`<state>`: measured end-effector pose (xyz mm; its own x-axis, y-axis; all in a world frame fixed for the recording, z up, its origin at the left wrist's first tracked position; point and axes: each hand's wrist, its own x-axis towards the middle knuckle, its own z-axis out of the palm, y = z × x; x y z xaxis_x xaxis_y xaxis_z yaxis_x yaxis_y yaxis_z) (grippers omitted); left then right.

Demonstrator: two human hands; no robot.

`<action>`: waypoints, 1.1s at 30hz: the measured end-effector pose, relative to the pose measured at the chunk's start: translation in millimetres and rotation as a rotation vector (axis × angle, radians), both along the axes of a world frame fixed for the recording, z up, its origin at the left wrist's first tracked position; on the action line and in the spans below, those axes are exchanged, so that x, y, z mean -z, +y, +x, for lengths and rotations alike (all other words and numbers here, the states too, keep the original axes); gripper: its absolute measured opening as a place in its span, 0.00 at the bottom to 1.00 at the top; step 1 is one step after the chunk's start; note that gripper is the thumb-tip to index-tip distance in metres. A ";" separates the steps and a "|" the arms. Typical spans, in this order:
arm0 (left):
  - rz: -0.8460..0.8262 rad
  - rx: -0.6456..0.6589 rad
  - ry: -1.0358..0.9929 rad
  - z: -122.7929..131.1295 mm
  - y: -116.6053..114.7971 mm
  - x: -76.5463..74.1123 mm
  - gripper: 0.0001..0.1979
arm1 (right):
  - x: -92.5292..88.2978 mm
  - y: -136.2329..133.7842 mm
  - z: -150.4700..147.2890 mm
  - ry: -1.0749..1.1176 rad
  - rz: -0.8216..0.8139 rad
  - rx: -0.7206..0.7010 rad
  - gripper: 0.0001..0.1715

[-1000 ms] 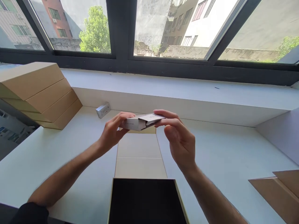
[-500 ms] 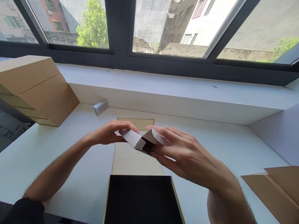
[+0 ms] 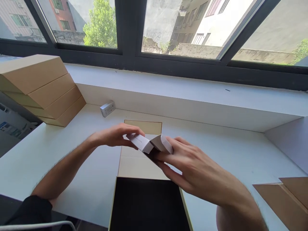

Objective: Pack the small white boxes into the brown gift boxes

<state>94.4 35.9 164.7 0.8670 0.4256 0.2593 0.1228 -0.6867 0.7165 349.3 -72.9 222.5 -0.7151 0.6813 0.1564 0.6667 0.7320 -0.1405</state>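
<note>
A small white carton (image 3: 141,142) is held above the table, tilted, with its right end open and a flap (image 3: 162,144) folded out. My left hand (image 3: 122,134) grips the carton's left end between thumb and fingers. On the other side, my right hand (image 3: 185,160) has its fingers at the open end, pinching the carton around the flap. The carton's dark inside shows only in part. Below both hands lies an open box (image 3: 150,205) with a black interior, its lid (image 3: 137,165) folded back flat towards the window.
Several brown cardboard boxes (image 3: 50,91) are stacked at the back left. A small silver-white box (image 3: 107,109) lies near the wall. Brown cardboard flaps (image 3: 284,199) stick up at the right edge. A white cable (image 3: 48,225) crosses the lower left.
The view has shifted slightly, so the scene sits a little further right. My right hand's fingers have moved a little at the flap. Both hands keep hold of the carton.
</note>
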 end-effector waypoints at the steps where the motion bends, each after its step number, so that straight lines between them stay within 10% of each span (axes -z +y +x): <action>1: 0.002 -0.004 -0.002 -0.4 -0.2 -0.3 0.10 | 1.0 -1.0 -0.4 0.005 0.009 -0.003 0.11; 11: -0.073 -0.062 -0.146 -5.0 7.9 4.0 0.13 | 2.9 0.4 -4.4 0.186 0.149 -0.044 0.12; 18: -0.231 -0.156 -0.365 7.5 9.0 18.8 0.18 | 16.8 18.7 -7.4 0.583 0.419 -0.130 0.33; 25: -0.118 -0.125 -0.329 4.3 7.0 15.5 0.17 | 6.1 7.4 -10.5 0.236 0.554 -0.002 0.08; 33: -0.012 -0.102 -0.220 -5.6 3.4 4.4 0.12 | 5.4 10.8 -9.3 0.241 0.628 -0.114 0.07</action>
<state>88.7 39.2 160.3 0.7425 0.5124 0.4314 0.0316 -0.6701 0.7416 340.0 -62.1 217.1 -0.6727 0.3318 0.6613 0.5838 0.7871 0.1990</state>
